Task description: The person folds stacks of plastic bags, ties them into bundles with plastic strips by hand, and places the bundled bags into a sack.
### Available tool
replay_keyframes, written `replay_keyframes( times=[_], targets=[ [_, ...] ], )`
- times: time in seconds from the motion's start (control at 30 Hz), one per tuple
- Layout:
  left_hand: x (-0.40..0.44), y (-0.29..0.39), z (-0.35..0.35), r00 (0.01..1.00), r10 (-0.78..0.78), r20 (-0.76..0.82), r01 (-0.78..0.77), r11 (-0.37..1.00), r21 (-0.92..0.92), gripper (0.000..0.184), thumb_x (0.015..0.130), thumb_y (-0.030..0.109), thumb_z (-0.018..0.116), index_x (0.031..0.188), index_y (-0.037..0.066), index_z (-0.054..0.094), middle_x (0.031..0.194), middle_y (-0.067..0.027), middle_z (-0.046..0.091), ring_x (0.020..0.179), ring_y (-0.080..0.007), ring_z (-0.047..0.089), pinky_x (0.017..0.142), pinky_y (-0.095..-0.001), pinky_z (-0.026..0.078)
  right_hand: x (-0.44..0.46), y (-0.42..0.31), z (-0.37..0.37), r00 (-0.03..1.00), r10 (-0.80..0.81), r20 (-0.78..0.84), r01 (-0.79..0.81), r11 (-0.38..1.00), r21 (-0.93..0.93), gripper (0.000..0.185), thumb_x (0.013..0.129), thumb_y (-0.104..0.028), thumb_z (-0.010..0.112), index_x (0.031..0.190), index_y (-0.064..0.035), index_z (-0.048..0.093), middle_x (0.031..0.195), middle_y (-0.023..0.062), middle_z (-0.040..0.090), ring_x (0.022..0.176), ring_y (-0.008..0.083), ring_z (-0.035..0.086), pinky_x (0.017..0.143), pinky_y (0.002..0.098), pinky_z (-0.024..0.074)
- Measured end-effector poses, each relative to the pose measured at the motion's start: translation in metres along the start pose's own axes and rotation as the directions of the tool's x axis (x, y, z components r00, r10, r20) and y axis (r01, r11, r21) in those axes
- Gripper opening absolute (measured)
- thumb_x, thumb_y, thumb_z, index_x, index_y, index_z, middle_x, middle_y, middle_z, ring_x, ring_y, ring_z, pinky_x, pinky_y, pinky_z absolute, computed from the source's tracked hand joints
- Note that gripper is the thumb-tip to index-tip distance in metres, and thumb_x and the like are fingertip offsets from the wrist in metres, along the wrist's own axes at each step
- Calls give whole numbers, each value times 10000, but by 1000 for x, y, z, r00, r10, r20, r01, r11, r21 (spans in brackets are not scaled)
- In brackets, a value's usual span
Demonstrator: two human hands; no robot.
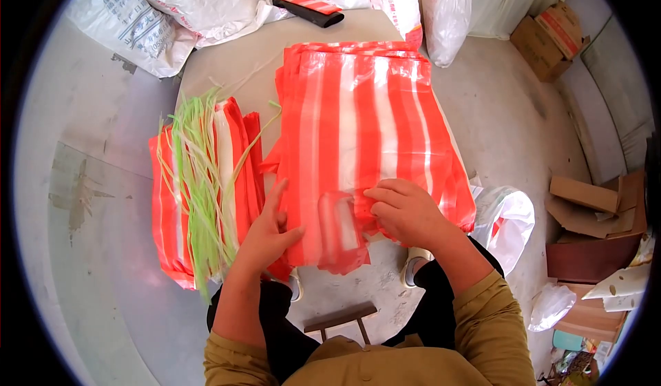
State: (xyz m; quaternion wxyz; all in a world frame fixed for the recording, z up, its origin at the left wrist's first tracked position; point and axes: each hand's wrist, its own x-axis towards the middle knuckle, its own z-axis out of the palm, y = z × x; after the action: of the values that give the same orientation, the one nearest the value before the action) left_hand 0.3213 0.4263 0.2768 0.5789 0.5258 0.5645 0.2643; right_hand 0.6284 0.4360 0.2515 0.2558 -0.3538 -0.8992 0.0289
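Note:
A thick stack of red-and-white striped plastic bags point(358, 117) lies flat on the table in front of me. At its near edge, a paler striped flap point(339, 227) of the top bag lies between my hands. My right hand point(406, 210) has its fingers curled and pressed on the top bag just right of that flap. My left hand point(267, 233) rests at the stack's left edge, thumb and fingers apart, holding nothing. To its left is a smaller folded pile of striped bags point(180, 231), with a bundle of green and pale plastic strips point(200, 179) draped over it.
White printed sacks point(138, 24) stand behind the table point(227, 55). A black roll with a striped piece point(310, 14) lies at its far edge. A white bag point(506, 224) stands on the floor at right, near cardboard boxes point(592, 207). A wooden stool point(341, 317) shows below me.

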Motion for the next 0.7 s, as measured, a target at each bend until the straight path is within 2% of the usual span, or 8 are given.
replay_keyframes(
  times=[0.17,0.27,0.37,0.47,0.57,0.7],
  targets=[
    [-5,3,-5,1000,22,4,-21,996,-84,902,868,-39,673,1652,153,269,741,61,413,657,-55,411,641,-218,366,1,0,2,1000,12,-1,-12,1000,29,151,798,-78,723,944,-67,687,1162,58,724,1113,276,663,916,398,574],
    [-2,1,-6,1000,18,17,-14,985,-171,764,942,31,646,1629,152,335,749,65,442,680,-48,447,658,-205,373,-1,2,3,1000,24,4,-24,999,42,162,782,-69,733,935,-70,681,1156,58,727,1119,279,662,916,398,575],
    [8,-2,-2,1000,6,12,-3,967,-254,593,1028,125,574,1595,147,403,859,30,529,772,-62,517,727,-196,431,0,3,1,999,35,8,-36,997,64,187,753,-56,746,924,-75,673,1158,53,727,1113,277,665,911,397,578],
    [20,-18,13,974,-32,-225,-43,947,-319,507,1070,181,510,1569,134,436,1015,-15,590,896,-90,580,814,-195,475,0,4,-1,998,55,17,-56,996,75,209,731,-47,755,917,-78,664,1153,50,727,1103,274,668,903,395,581],
    [12,-8,16,966,-88,-245,-5,935,-355,441,1064,141,484,1501,84,483,1118,-48,599,956,-126,611,858,-222,510,-1,5,-2,998,50,25,-52,994,95,215,731,-47,752,923,-79,662,1145,51,725,1098,273,669,897,392,583],
    [13,-28,6,985,-116,-127,42,878,-477,373,1053,132,492,1424,95,518,1045,-3,603,929,-105,575,856,-277,511,-2,7,1,998,47,52,-51,995,86,211,737,-47,751,924,-77,659,1135,51,723,1098,276,666,905,394,579]
  ],
)
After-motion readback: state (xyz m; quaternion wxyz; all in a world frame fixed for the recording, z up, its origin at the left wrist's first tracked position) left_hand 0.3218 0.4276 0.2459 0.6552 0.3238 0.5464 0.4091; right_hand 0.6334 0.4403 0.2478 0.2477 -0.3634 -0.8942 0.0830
